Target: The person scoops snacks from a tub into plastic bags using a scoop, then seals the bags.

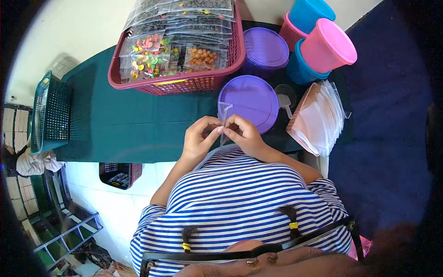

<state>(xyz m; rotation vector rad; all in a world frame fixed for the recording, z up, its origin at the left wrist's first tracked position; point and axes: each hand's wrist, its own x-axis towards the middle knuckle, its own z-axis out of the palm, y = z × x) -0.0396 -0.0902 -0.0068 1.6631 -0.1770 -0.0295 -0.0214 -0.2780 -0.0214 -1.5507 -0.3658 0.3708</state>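
A small clear plastic bag stands upright between my two hands, in front of the purple lid. My left hand pinches it from the left, with thumb and fingers pressed together. From the other side my right hand closes on the same bag, and the fingertips of both hands meet at its middle. Just behind them is a round tub with a purple lid. To the right, a stack of clear plastic bags leans in a small pinkish basket.
A maroon basket holds rows of filled packets. Beside it are another purple-lidded tub, a pink tub and a blue-lidded tub. A clear scoop lies nearby. A green basket stands at the left edge.
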